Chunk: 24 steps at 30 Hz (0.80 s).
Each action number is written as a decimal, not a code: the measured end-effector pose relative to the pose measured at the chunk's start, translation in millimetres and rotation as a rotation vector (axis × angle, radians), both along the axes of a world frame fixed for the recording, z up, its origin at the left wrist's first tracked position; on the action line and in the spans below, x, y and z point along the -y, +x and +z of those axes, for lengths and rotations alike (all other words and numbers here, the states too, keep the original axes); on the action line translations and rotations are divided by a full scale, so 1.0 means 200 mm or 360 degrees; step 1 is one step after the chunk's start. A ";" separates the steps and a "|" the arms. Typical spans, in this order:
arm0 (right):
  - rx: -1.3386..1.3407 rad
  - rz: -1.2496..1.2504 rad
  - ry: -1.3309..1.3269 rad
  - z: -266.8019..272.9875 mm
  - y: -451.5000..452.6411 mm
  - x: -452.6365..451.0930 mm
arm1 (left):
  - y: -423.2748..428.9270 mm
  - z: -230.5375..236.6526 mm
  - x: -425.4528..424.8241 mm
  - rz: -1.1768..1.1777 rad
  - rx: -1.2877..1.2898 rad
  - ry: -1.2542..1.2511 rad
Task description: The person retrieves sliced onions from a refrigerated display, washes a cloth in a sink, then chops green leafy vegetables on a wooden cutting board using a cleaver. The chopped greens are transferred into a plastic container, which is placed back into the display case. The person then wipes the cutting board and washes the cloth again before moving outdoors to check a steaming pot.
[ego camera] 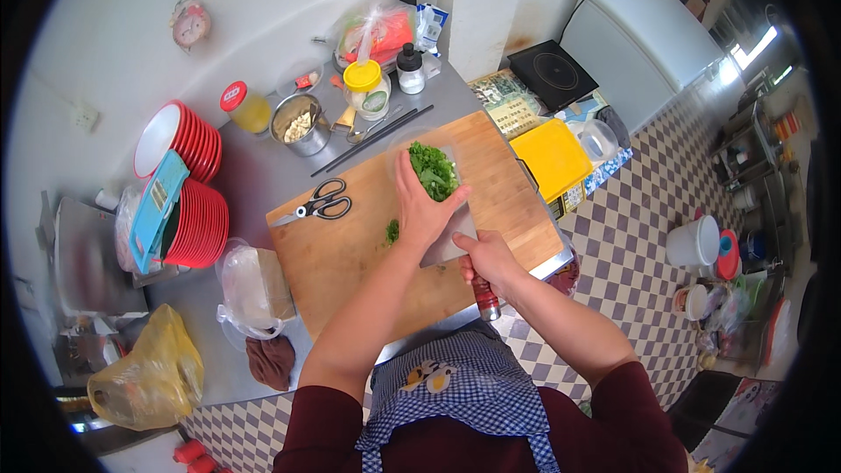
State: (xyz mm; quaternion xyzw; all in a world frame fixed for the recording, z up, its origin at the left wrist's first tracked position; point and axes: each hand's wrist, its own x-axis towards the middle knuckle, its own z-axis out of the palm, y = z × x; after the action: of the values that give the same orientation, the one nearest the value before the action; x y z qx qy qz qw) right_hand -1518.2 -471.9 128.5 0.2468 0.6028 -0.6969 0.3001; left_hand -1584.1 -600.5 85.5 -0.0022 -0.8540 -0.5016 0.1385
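Chopped green herbs [432, 169] lie on the broad blade of a cleaver [453, 243], over a wooden cutting board [341, 263]. My right hand [486, 259] grips the cleaver's red handle [485, 299], thumb on the blade. Spread around the herbs, my left hand [424, 207] holds them against the blade, its thumb on the right side and its fingers on the left. A clear round container partly shows behind the herbs. A small heap of chopped herbs [392, 232] remains on the board left of my left wrist. Black-handled scissors [318, 203] rest at the board's left corner.
Black chopsticks [374, 140], a steel pot [300, 125] of pale pieces, a yellow-lidded jar [366, 89] and a red-lidded jar [246, 107] stand behind the board. Stacked red bowls [197, 223] are at left. A yellow tray [552, 157] lies beyond the board's right edge.
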 end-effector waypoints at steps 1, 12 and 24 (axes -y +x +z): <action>0.0028 -0.0025 -0.0049 0.02 -0.03 0.01 | -0.02 0.02 0.00 -0.0021 0.0052 -0.0033; 0.0126 0.0163 -0.0081 0.17 -0.08 -0.04 | -0.31 -0.15 0.00 0.0112 0.0241 -0.0115; 0.0155 0.0104 -0.0092 0.27 0.22 -0.37 | -0.51 -0.16 0.02 0.0159 -0.0112 -0.0314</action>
State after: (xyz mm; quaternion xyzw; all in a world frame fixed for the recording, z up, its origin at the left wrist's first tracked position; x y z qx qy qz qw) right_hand -1474.7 -397.1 183.4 0.2519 0.5748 -0.6910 0.3588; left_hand -1686.4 -604.7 52.8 0.0091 -0.8928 -0.4072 0.1923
